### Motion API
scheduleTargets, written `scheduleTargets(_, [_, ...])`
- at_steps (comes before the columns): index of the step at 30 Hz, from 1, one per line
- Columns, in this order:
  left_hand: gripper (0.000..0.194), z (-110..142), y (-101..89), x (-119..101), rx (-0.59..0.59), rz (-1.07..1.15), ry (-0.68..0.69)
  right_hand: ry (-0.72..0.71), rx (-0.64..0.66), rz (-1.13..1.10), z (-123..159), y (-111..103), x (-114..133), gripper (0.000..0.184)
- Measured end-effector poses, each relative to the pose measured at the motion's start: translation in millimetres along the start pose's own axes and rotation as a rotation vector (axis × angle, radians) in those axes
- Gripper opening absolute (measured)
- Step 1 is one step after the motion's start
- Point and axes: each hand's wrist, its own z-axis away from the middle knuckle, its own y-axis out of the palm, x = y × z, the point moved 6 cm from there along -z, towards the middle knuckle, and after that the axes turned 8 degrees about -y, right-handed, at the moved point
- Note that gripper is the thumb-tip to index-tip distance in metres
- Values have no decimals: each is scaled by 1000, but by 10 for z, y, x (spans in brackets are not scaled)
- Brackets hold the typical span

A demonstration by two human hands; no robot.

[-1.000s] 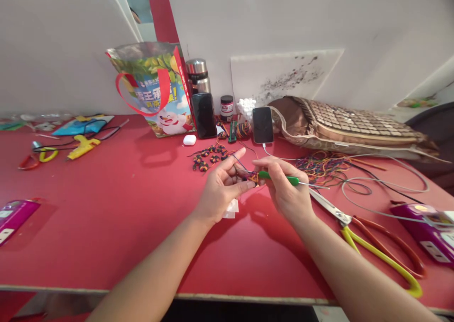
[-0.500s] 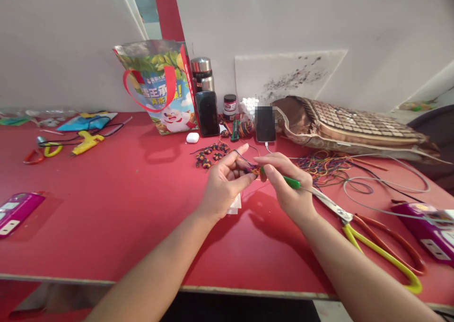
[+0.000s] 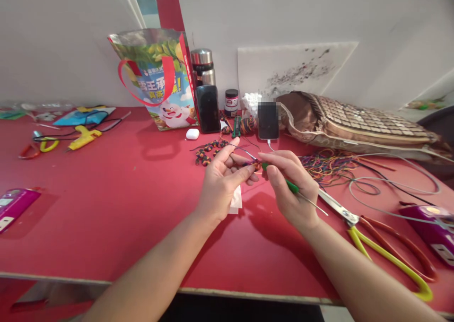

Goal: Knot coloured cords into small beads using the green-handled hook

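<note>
Between the thumb and fingers of my left hand is a small piece of multicoloured crochet, purple and orange. A strand of yarn runs up over my raised left index finger. My right hand grips a crochet hook by its green handle, with a thin metal shaft sticking out behind toward the lower right. The front end of the hook meets the crochet piece, partly covered by my fingers. A curled multicoloured crocheted strip lies on the red table just beyond my left hand. White paper lies below my hands.
Scissors with red and yellow handles lie right of my right arm, near tangled yarn. Behind stand a shopping bag, a flask, two phones and a brown bag. A yellow glue gun lies left.
My right hand has turned slightly, and more of the hook's rear shaft shows. The hook's front end now shows above the crochet piece. The view has shifted a little.
</note>
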Motion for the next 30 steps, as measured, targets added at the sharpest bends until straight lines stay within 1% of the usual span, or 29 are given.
scheduleTargets(2, [71, 3, -12, -33, -9, -40, 34, -3, 36, 3, 7, 16, 3, 25])
scheduleTargets(6, [70, 8, -19, -80, 1, -116, 85, -56, 91, 6, 11, 54, 27, 31])
scheduleTargets(9, [71, 7, -26, -74, 7, -117, 90, -72, 105, 2, 2, 65, 41, 33])
scheduleTargets(12, [75, 5, -29, -65, 2, -120, 90, -55, 122, -11, -11, 60, 52, 31])
scheduleTargets(14, [76, 5, -26, -68, 0, -127, 94, 1, 110, -39, -9, 42, 33, 29])
scheduleTargets(17, [78, 5, -22, -78, -5, -121, 96, 136, 55, -143, 22, 20, -46, 24])
scheduleTargets(21, [80, 8, -28, -86, -24, -106, 87, 313, -33, -373, 71, 57, -192, 16])
scheduleTargets(24, [82, 10, -27, -86, -25, -83, 78, 434, -70, -558, 79, 118, -286, 21])
scheduleTargets(27, [84, 9, -20, -83, -12, -52, 59, 489, -61, -638, 67, 153, -312, 27])
scheduleTargets(30, [90, 16, -16, -98, -24, -69, 58, 466, -42, -599, 64, 135, -286, 28])
